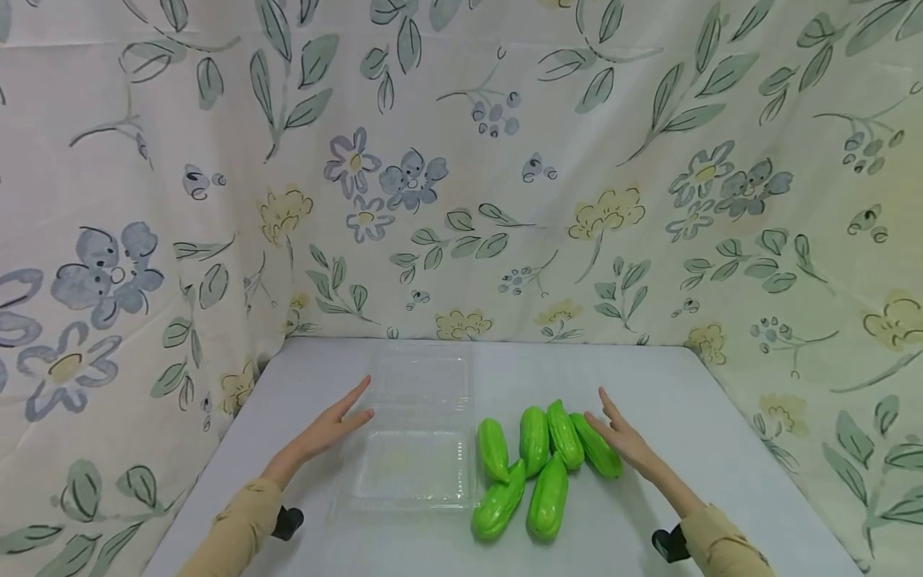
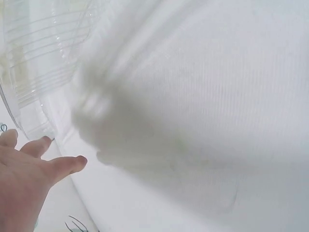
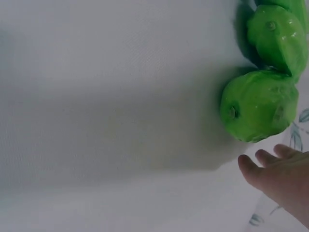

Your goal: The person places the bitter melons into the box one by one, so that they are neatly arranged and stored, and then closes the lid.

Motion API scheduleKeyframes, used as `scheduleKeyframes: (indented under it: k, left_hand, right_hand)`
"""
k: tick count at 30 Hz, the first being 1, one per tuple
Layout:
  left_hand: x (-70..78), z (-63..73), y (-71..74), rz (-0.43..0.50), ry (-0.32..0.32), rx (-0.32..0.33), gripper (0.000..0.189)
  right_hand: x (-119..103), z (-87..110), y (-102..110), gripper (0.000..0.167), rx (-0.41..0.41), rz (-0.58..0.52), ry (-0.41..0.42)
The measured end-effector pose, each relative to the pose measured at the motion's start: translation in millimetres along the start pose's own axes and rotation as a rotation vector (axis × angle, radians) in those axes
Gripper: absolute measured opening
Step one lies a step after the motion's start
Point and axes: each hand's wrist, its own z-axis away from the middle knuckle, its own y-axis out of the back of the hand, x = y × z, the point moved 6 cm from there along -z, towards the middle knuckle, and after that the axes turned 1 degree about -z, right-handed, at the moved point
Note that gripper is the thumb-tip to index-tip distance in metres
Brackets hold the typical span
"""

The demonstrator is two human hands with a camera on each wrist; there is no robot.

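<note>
Your left hand (image 1: 335,427) flanks the open clear plastic clamshell box (image 1: 417,433), your right hand (image 1: 622,437) the green ridged gourds (image 1: 537,465); fingers straight, holding nothing.

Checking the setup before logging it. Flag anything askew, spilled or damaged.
Nothing stands out. The clear box lies open and looks empty, six green gourds lie in a loose pile beside it, and both hands, left and right, are open, holding nothing.

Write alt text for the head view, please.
Two open hands rest flat on a grey table: the left hand beside an open clear plastic box, the right hand next to six green gourds. Floral cloth hangs behind.
</note>
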Motion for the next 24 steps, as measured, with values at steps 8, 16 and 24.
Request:
scheduleKeyframes:
  k: [8, 16, 24]
  left_hand:
    - [-4.5, -2.8, -5.3, 0.09, -0.041, 0.042, 0.066]
    - [-7.0, -5.6, -8.6, 0.165, -0.099, 0.111, 0.056]
    - [-12.4, -5.9, -12.0, 0.18, -0.131, 0.209, 0.049]
  right_hand:
    - [13, 0.7, -2, 0.076, 0.028, -0.011, -0.031]
    - [18, 5.3, -2, 0.073, 0.077, 0.001, -0.015]
    - [16, 11.9, -1, 0.065, 0.098, 0.013, -0.009]
